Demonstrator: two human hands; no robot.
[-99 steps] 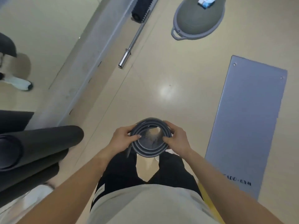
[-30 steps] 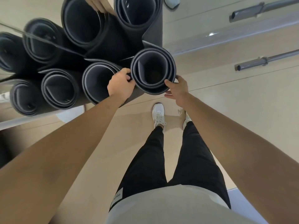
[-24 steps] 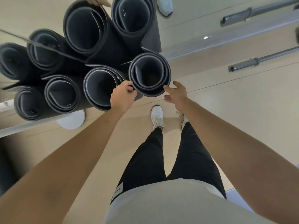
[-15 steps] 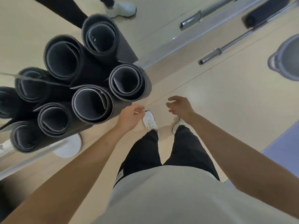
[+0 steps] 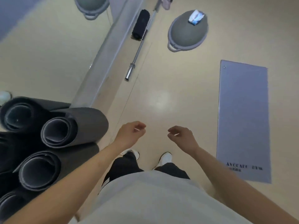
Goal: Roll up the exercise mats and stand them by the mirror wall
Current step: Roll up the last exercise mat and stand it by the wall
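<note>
Several dark grey rolled mats stand upright against the mirror wall at the left; the nearest roll shows its open end, with another roll in front of it. A flat grey-blue mat lies unrolled on the floor at the right. My left hand and my right hand hang in front of me over bare floor, fingers loosely curled, holding nothing. Both hands are apart from the rolls.
A steel barbell with a black foam pad lies along the mirror's base. A grey balance dome with a small blue-white packet on top sits beyond. My white shoes stand on beige floor.
I carried a rolled mat to the mirror wall, stood it beside the other rolls and let go. My view has swung right, toward the flat mat; both hands are now free.
</note>
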